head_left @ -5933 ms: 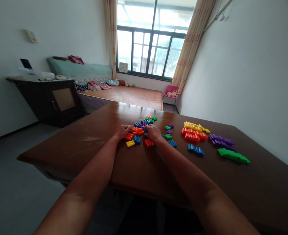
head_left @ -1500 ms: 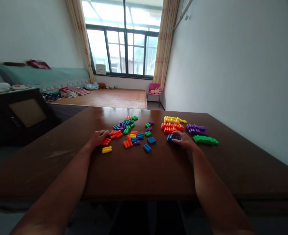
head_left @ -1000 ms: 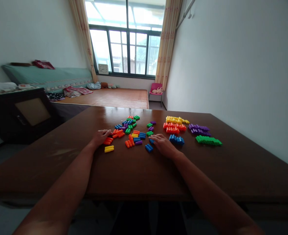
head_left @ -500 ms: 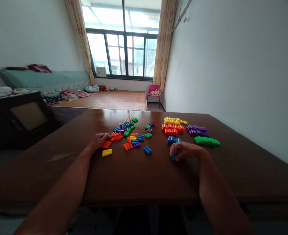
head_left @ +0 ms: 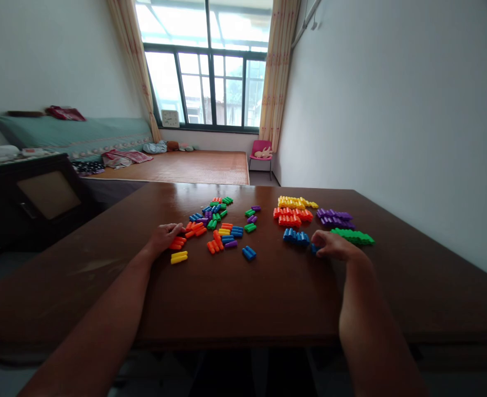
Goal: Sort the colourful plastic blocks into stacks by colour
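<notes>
Left hand [head_left: 165,238] resting by orange piece [head_left: 177,243]; right hand [head_left: 330,243] pinching blue piece [head_left: 314,248] off the blue row's [head_left: 296,236] right end.
Left to right: my left fingers are loosely extended, not closed on anything I can see; can't tell if they touch the orange piece. Yellow piece [head_left: 179,257] is nearer me than that hand; mixed pile [head_left: 212,216] starts just past its fingertips. Loose blue [head_left: 249,253] sits between my hands. Blue row is just left of my right hand, long axis running sideways, right end facing my fingertips. Blue piece is between thumb and fingers there, mostly covered, so can't read its axis or whether it touches the row. Right hand is much nearer. Green row [head_left: 354,237] is just beyond it, to the right.
</notes>
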`<state>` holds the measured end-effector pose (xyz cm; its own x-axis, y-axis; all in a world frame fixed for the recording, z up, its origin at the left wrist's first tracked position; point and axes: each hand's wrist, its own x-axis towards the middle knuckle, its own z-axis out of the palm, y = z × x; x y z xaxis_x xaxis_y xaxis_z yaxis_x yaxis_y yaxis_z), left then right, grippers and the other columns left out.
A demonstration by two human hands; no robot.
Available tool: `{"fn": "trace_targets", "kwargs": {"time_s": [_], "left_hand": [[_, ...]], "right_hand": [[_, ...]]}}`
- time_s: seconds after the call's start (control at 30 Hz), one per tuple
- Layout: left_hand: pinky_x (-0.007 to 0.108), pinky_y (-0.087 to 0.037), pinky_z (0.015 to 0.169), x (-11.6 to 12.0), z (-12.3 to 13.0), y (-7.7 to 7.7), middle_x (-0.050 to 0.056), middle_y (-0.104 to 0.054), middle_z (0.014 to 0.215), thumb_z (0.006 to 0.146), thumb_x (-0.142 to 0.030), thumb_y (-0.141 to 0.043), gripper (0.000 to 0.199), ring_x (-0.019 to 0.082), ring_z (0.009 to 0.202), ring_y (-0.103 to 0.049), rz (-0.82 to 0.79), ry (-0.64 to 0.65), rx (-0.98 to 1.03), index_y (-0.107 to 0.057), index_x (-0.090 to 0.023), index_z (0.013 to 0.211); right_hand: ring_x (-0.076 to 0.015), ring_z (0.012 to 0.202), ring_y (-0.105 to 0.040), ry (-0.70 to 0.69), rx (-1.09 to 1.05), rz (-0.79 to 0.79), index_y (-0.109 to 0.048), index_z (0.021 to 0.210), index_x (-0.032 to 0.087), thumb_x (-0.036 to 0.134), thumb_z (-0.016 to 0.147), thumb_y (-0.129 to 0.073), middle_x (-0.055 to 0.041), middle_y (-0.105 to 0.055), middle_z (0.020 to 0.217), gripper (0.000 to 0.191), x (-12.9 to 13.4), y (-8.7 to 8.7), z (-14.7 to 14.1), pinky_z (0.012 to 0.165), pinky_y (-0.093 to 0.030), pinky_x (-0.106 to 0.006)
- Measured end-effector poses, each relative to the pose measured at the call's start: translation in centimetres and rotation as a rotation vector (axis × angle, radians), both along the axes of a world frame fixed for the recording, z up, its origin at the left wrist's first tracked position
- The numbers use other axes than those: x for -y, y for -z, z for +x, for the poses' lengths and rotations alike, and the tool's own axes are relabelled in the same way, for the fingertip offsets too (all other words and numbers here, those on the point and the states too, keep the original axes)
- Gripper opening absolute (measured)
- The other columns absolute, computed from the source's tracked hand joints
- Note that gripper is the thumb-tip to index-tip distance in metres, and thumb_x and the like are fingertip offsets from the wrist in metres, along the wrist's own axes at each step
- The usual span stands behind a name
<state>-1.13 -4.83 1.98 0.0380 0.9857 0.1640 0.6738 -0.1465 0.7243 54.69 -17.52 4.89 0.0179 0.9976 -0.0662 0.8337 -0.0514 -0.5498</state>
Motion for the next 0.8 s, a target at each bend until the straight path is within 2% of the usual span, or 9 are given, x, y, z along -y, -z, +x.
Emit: {"fn": "trace_targets", "kwargs": {"time_s": [0.17, 0.37, 0.53, 0.6, 0.67, 0.73, 0.8], "left_hand": [[0.025, -0.052, 0.059, 0.1, 0.2, -0.3, 0.006, -0.076, 0.086, 0.075, -0.068, -0.049, 0.060, 0.022, 0.073, -0.070, 0.013, 0.011, 0.005, -0.075, -0.017, 0.090], [0.024, -0.051, 0.056, 0.2, 0.2, -0.3, 0.006, -0.076, 0.082, 0.075, -0.068, -0.049, 0.060, 0.021, 0.067, -0.069, 0.001, 0.008, 0.029, -0.075, -0.016, 0.090], [0.024, -0.051, 0.057, 0.2, 0.2, -0.3, 0.005, -0.076, 0.083, 0.077, -0.066, -0.049, 0.057, 0.021, 0.071, -0.069, 0.017, 0.019, -0.005, -0.075, -0.017, 0.090], [0.024, -0.051, 0.057, 0.2, 0.2, -0.4, 0.005, -0.076, 0.083, 0.078, -0.065, -0.048, 0.057, 0.020, 0.070, -0.069, 0.004, 0.020, 0.010, -0.075, -0.016, 0.091], [0.024, -0.051, 0.056, 0.2, 0.3, -0.4, 0.006, -0.076, 0.082, 0.078, -0.065, -0.048, 0.057, 0.020, 0.068, -0.069, -0.023, 0.023, 0.033, -0.075, -0.016, 0.091], [0.025, -0.051, 0.055, 0.3, 0.4, -0.4, 0.006, -0.076, 0.082, 0.078, -0.066, -0.047, 0.058, 0.021, 0.067, -0.069, -0.036, 0.027, 0.034, -0.075, -0.016, 0.090], [0.025, -0.051, 0.056, 0.2, 0.3, -0.3, 0.006, -0.076, 0.083, 0.078, -0.066, -0.047, 0.058, 0.021, 0.069, -0.069, -0.023, 0.023, 0.018, -0.075, -0.017, 0.089]], "right_hand": [[-0.0191, 0.091, -0.065, -0.004, -0.012, 0.090, -0.061, 0.091, 0.021, 0.005, 0.058, -0.065, -0.0033, -0.070, 0.096, 0.037, -0.9, 0.7, -0.4, 0.083, -0.051, -0.031], [-0.0195, 0.095, -0.066, 0.003, 0.009, 0.152, -0.063, 0.098, 0.021, 0.004, 0.059, -0.066, -0.0038, -0.070, 0.101, 0.043, -1.4, 1.4, -0.7, 0.085, -0.051, -0.031], [-0.0253, 0.107, -0.059, 0.008, 0.196, 0.420, -0.067, 0.100, 0.022, 0.006, 0.065, -0.059, -0.0069, -0.068, 0.109, 0.040, -1.5, 0.8, -1.7, 0.096, -0.045, -0.040], [-0.0260, 0.104, -0.059, 0.058, 0.194, 0.559, -0.067, 0.101, 0.018, 0.010, 0.073, -0.056, -0.0102, -0.068, 0.106, 0.031, -1.8, 0.3, -3.7, 0.097, -0.043, -0.042], [-0.0236, 0.094, -0.061, 0.043, 0.104, 0.631, -0.066, 0.101, 0.016, 0.018, 0.083, -0.051, -0.0110, -0.068, 0.101, 0.024, -2.2, 0.1, -6.9, 0.091, -0.046, -0.040], [-0.0190, 0.083, -0.062, -0.105, -0.018, 0.587, -0.065, 0.107, 0.017, 0.026, 0.088, -0.049, -0.0101, -0.067, 0.106, 0.027, -2.2, 0.3, -10.6, 0.083, -0.050, -0.035], [-0.0168, 0.081, -0.061, -0.333, -0.074, 0.473, -0.061, 0.119, 0.020, 0.032, 0.087, -0.055, -0.0099, -0.063, 0.119, 0.035, -1.9, 0.8, -13.9, 0.081, -0.051, -0.033]]}}
